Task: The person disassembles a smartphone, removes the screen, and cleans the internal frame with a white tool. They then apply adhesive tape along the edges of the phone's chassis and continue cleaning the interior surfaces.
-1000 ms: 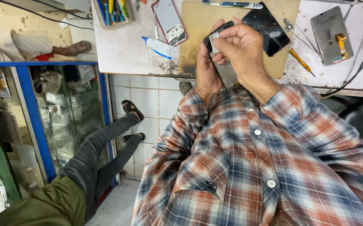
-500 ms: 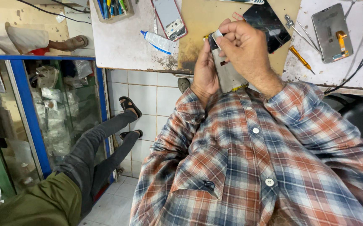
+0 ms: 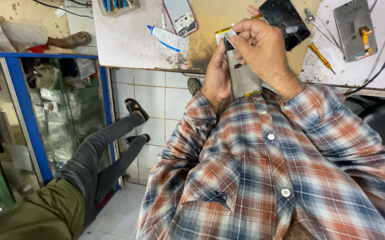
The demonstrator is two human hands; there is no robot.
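My left hand [image 3: 217, 73] grips a grey opened phone body [image 3: 242, 78] by its left edge, holding it upright in front of my plaid shirt. My right hand [image 3: 263, 49] is closed over the phone's top end, fingertips pinching a small white strip there. Both hands hover over the near edge of the stained workbench [image 3: 125, 44]. A black phone screen [image 3: 285, 20] lies on the brown mat [image 3: 205, 26] just beyond my right hand.
On the bench lie a phone with a red frame [image 3: 180, 15], a white glue tube [image 3: 165, 38], a yellow-handled screwdriver [image 3: 320, 55], a grey phone panel [image 3: 354, 29] and a black cable [image 3: 379, 71]. Another person's legs [image 3: 99, 155] stretch across the tiled floor beside a blue glass cabinet [image 3: 45, 111].
The phone and both hands have stayed together over the bench edge; my right fingers have shifted to pinch the white strip at the phone's top.
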